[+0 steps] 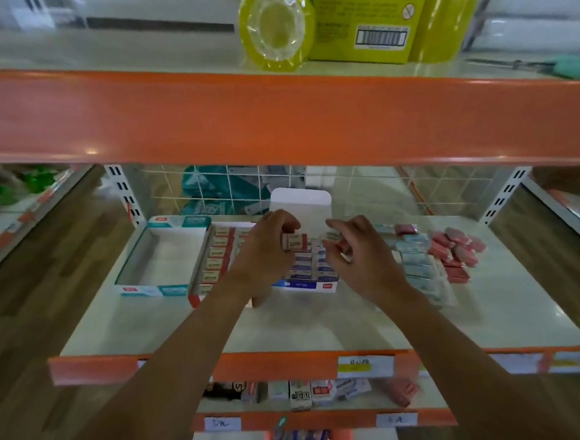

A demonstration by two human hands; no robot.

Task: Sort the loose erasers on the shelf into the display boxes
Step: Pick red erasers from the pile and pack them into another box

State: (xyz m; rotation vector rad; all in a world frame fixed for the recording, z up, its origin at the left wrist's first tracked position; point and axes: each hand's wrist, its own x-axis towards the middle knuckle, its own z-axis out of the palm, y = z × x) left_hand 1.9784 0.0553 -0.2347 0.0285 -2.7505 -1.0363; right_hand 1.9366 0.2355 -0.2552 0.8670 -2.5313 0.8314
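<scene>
The orange edge of the upper shelf (274,117) crosses the view and hides the top of the wire grid (207,191) behind; on that shelf stand a roll of yellow tape (276,28) and a yellow carton (363,15). On the working shelf (289,326) three display boxes sit side by side: a teal box (137,265), empty; a red box (212,263) with a column of erasers; a blue box (308,283), partly hidden by both hands, its white flap (299,200) upright. To the right lie loose pale-blue erasers (413,262) and, beyond them, pink erasers (455,246). The left hand (266,249) pinches a red-and-white eraser (294,242) above the boxes, long axis left to right, red end rightward. The right hand (363,252), fingers curled, grips a wrapped eraser (336,239); its direction is too blurred to tell.
</scene>
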